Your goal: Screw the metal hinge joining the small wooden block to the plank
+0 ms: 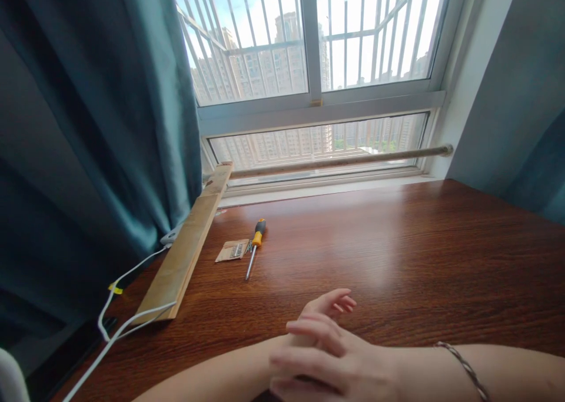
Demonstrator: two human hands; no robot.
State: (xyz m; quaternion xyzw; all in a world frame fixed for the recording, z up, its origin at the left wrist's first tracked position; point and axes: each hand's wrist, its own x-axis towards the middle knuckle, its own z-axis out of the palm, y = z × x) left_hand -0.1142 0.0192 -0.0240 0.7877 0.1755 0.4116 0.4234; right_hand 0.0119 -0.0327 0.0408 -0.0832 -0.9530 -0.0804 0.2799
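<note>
My left hand (pixel 329 303) reaches in from the lower left over the tabletop, its fingers loosely bent and apart, with nothing in them. Across its wrist lies my right hand (pixel 329 358), fingers spread and slightly blurred, holding no object; it hides part of the left wrist. A braided bracelet (pixel 463 364) circles the right wrist. Beyond the hands, a screwdriver (pixel 255 246) with a black and yellow handle rests on the table, tip towards me. Touching or close to it are a small packet (pixel 232 251) and several screws (pixel 249 246).
The brown wooden tabletop (pixel 397 261) stretches to a barred window. A long wooden board (pixel 185 255) lies along the left side, with a white cable (pixel 99 364) crossing its near end. A blue curtain (pixel 145 125) hangs at left. A pole (pixel 353 162) spans the window's lower part.
</note>
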